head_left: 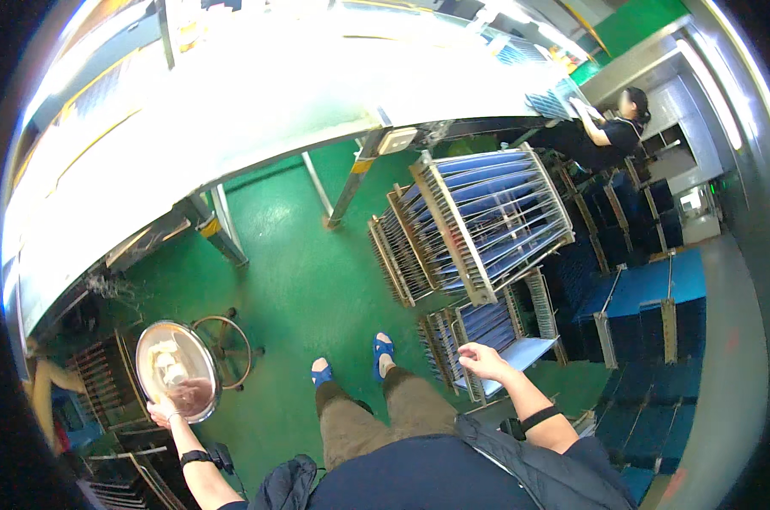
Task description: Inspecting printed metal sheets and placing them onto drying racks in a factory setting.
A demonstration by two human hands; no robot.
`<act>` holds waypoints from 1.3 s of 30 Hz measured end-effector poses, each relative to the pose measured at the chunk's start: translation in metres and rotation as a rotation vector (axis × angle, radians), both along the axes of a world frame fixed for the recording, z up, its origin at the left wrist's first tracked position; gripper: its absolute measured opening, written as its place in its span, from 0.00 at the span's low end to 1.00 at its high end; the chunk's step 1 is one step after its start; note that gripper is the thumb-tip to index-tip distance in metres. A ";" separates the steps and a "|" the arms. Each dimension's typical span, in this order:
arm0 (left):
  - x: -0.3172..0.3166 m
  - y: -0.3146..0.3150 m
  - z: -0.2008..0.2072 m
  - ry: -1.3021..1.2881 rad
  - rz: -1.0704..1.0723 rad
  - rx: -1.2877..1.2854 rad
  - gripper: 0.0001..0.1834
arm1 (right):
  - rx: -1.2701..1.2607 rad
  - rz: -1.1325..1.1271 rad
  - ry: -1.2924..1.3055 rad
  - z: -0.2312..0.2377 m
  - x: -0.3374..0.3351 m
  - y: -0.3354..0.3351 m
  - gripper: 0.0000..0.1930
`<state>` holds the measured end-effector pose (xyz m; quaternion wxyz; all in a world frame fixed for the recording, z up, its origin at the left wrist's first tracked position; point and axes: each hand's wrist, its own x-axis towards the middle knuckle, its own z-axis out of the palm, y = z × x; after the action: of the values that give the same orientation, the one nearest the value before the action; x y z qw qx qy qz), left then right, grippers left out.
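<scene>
At the left, my left hand [161,411] grips the near rim of a round stool [203,393] with a shiny metal seat. Something pale shows on or reflects in the seat; I cannot tell which. The stool's foot ring and casters are visible beside the seat. My right hand [484,361] hangs in the air at the right, fingers loosely bent and slightly apart, with nothing visible in it. Below that hand is a pale blue panel [528,352], jutting from a low rack [440,350] of blue sheets.
A bright lit worktable [274,102] on metal legs spans the far side. Slotted metal racks [495,221] with blue panels stand ahead right. More stacked blue panels [648,289] line the right. A co-worker [619,136] handles a panel at the table's far right. Green floor [283,272] lies between.
</scene>
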<state>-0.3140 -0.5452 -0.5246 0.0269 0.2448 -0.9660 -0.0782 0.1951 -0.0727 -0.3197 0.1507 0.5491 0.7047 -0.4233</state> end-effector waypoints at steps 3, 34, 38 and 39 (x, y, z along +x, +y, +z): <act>-0.036 0.042 0.009 0.278 -0.541 0.485 0.17 | 0.046 0.015 0.075 -0.003 -0.004 0.008 0.17; 0.235 0.965 0.186 -1.275 -1.265 0.538 0.42 | -0.308 -1.978 1.144 -0.057 0.068 0.273 0.10; 0.234 1.025 0.130 -1.624 -1.107 0.554 0.31 | -0.120 -2.095 1.322 -0.086 0.074 0.283 0.12; 0.248 1.029 0.126 -1.825 -1.043 0.615 0.33 | -0.114 -2.127 1.372 -0.101 0.083 0.281 0.14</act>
<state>-0.0664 0.4840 -0.3989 -0.7974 -0.2323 -0.5465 -0.1071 0.2777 0.2086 -0.4212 -0.6345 0.5038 -0.1690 -0.5613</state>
